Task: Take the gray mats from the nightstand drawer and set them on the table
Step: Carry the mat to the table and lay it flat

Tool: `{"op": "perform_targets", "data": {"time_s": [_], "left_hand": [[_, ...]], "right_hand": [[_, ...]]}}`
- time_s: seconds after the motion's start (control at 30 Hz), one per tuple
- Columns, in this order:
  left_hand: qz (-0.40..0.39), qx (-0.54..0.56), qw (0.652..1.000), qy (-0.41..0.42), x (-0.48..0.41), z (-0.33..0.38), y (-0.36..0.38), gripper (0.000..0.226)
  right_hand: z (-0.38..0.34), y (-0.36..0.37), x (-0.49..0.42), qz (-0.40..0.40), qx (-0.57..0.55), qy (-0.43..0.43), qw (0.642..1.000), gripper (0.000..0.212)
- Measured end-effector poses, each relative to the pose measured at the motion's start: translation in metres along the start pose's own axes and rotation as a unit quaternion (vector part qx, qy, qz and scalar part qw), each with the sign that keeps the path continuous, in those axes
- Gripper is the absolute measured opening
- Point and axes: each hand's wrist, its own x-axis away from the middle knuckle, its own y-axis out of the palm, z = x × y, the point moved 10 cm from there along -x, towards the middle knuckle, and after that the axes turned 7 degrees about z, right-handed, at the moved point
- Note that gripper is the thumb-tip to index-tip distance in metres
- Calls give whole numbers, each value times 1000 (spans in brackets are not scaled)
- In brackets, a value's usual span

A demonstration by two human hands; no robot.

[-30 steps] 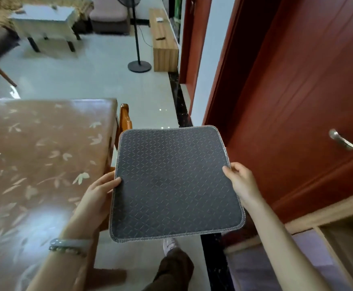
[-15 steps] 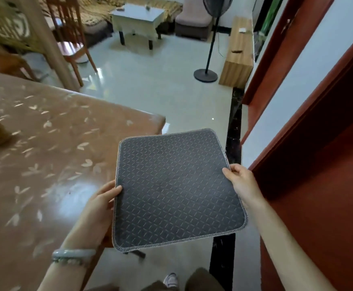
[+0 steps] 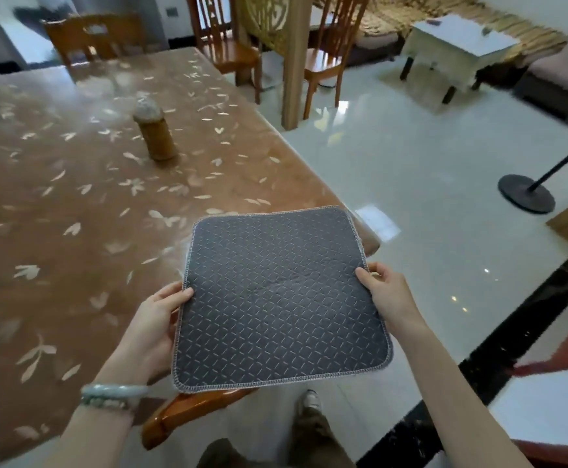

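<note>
A square gray mat [image 3: 280, 298] with a diamond pattern and stitched border is held flat in the air between both hands. My left hand [image 3: 155, 327] grips its left edge, thumb on top. My right hand [image 3: 389, 297] grips its right edge. The mat hovers over the near right corner of the brown table [image 3: 83, 211], which has a glossy leaf-patterned cover. Whether more than one mat is stacked there I cannot tell. The nightstand drawer is out of view.
A brown cylindrical jar [image 3: 154, 131] stands mid-table. A wooden chair back [image 3: 191, 410] sits just under the mat at the table's near edge. More chairs [image 3: 231, 49] stand beyond the table. A fan stand base [image 3: 525, 197] rests on the shiny tiled floor at right.
The view has swung left from the red door toward the table. The mat, still held by both hands, now hangs over the table's corner instead of beside it.
</note>
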Motion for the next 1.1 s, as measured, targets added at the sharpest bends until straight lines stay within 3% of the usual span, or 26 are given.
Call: {"op": "perform_targets", "data": {"time_s": [0.27,0.47,0.6,0.83,0.97,1.1], "left_hand": [[170,66,982,47,-8,-1,-27,12],[230,81,967,77,-35,20,-51,12],[231,69,967,81,-79,29,-64,15],[262,44,963,46,-161,9,-87,32],[277,-46,959,40,-190,-1,-97,32],[304,-183,934,52,-192,-1,-115,19]], "right_hand": [[-43,80,-85,-152,68,-61,984,12],[-43,157,-123,-206,119,-83,968,14],[-29,200,-154,-195,157,-82,965,24],[6,257,-191,-164,237,-62,956,15],[25,267,-202,-156,297,-53,941,19],[40,266,-207,-153,338,-44,928,18]]}}
